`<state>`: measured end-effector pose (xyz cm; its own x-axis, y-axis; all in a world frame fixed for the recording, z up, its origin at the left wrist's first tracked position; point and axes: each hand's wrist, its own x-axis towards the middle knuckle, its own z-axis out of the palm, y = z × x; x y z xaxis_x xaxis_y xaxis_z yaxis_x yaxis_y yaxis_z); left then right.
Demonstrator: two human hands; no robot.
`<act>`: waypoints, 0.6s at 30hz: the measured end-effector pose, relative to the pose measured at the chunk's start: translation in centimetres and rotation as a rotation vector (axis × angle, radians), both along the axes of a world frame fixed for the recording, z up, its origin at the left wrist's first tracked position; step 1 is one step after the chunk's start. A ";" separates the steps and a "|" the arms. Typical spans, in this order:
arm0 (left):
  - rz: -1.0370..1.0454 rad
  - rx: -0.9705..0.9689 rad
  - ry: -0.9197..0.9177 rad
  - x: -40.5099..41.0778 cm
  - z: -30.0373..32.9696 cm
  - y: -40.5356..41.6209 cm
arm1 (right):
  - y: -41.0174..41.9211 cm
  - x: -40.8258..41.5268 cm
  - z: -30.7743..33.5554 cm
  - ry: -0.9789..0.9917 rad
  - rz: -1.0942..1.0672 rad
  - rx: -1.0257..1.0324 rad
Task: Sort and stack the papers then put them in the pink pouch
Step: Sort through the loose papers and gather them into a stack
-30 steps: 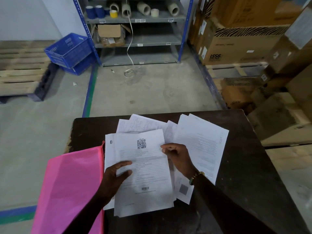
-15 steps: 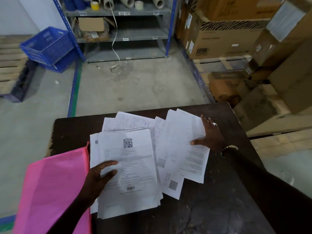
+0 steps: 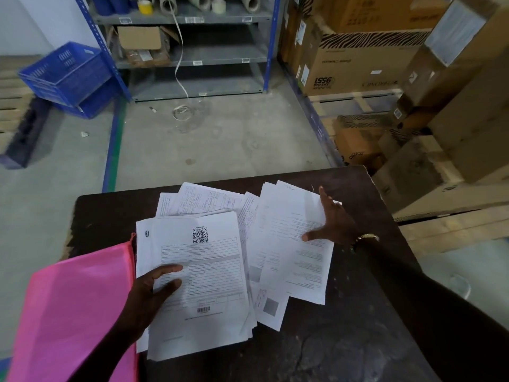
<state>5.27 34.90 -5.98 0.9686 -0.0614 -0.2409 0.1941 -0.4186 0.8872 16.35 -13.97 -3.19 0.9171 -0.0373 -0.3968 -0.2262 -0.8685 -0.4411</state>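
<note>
Dark table (image 3: 344, 340) holds loose papers. Left hand (image 3: 148, 293) lies flat, fingers straight, pressing the stack with the QR-code sheet (image 3: 201, 285) near table centre. Right hand (image 3: 334, 223) at 2 o'clock of that stack, fingers spread and relaxed, rests on the right-hand sheets (image 3: 292, 255), gripping nothing. More sheets (image 3: 206, 199) fan out at 12 o'clock. Pink pouch (image 3: 74, 312) at 9 o'clock, touching the stack's left edge, overhanging the table

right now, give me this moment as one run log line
left hand flat on QR sheet stack | right hand spread on right sheets | pink pouch left of stack, no papers in yet | table
</note>
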 end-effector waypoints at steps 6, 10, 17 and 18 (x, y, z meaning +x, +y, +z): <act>0.014 -0.018 0.002 -0.1 0.0 -0.1 | 1.0 -0.6 0.9 -0.001 0.060 -0.079; 0.011 -0.006 -0.006 -0.1 0.0 -0.2 | 1.8 -1.8 1.3 -0.031 0.013 -0.001; 0.028 -0.022 0.000 -0.2 0.2 -0.4 | 0.0 -4.2 3.4 -0.160 -0.109 0.324; 0.033 -0.025 0.001 -0.2 0.3 -0.4 | -0.3 -4.3 4.6 -0.164 -0.105 0.366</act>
<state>5.03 34.52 -5.72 0.9700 -0.0352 -0.2404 0.2081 -0.3900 0.8970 12.06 -14.30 1.38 0.9680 -0.0174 -0.2502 -0.2062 -0.6233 -0.7543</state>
